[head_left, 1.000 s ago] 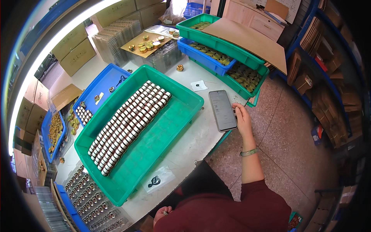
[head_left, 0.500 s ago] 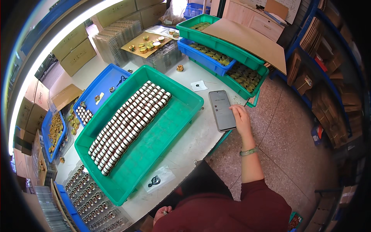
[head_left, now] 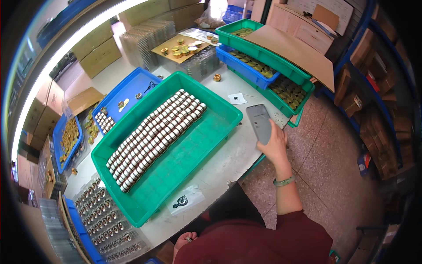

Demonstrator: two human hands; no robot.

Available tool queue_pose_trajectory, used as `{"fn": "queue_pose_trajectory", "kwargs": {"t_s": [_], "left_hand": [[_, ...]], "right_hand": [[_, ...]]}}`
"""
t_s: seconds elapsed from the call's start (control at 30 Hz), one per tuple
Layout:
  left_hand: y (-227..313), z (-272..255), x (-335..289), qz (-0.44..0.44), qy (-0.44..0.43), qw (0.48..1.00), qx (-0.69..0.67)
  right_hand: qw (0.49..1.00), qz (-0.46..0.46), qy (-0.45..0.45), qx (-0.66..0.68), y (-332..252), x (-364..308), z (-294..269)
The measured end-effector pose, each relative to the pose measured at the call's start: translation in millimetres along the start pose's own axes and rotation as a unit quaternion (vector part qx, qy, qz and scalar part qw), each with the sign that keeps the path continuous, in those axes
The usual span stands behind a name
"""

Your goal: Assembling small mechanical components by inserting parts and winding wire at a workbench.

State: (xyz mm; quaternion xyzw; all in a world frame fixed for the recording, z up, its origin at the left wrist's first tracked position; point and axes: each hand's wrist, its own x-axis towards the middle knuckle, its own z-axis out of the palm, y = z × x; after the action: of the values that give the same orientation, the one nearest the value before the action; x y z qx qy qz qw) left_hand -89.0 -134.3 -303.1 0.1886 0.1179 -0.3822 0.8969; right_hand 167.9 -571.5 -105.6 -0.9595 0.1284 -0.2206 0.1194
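Note:
My right hand (head_left: 276,143) grips the near end of a grey smartphone (head_left: 259,121) at the table's right edge. The thumb is on its left side and the fingers are on its right; its screen shows pale lines. My left hand (head_left: 187,240) is low by my lap, partly covered by my sleeve. Its fingers are curled, with a small glint that I cannot make out. Left of the phone stands a large green tray (head_left: 193,167), holding rows of small white-topped pieces (head_left: 158,132) with dark sides.
Stacked green and blue trays (head_left: 263,81) with brass-coloured parts stand far right, a cardboard sheet (head_left: 294,53) on top. A blue tray (head_left: 132,90) lies behind the green one. Clear blister trays (head_left: 103,215) of metal fittings are near left. A small plastic bag (head_left: 187,200) lies in front.
My right hand has gone from touching the phone's right edge to gripping its near end. The whole view has shifted slightly. My left hand stays low by my lap.

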Motion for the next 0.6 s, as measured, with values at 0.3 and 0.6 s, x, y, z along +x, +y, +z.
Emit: {"fn": "queue_pose_trajectory", "kwargs": {"t_s": [0.3,0.6], "left_hand": [[19,64,9,0.045,-0.015,0.999,0.004],[28,102,-9,0.168,-0.052,0.977,0.123]], "right_hand": [[0.977,-0.116,0.084,0.156,-54,-7,-20],[0.885,-0.304,-0.242,0.258,-135,-69,-24]]}}
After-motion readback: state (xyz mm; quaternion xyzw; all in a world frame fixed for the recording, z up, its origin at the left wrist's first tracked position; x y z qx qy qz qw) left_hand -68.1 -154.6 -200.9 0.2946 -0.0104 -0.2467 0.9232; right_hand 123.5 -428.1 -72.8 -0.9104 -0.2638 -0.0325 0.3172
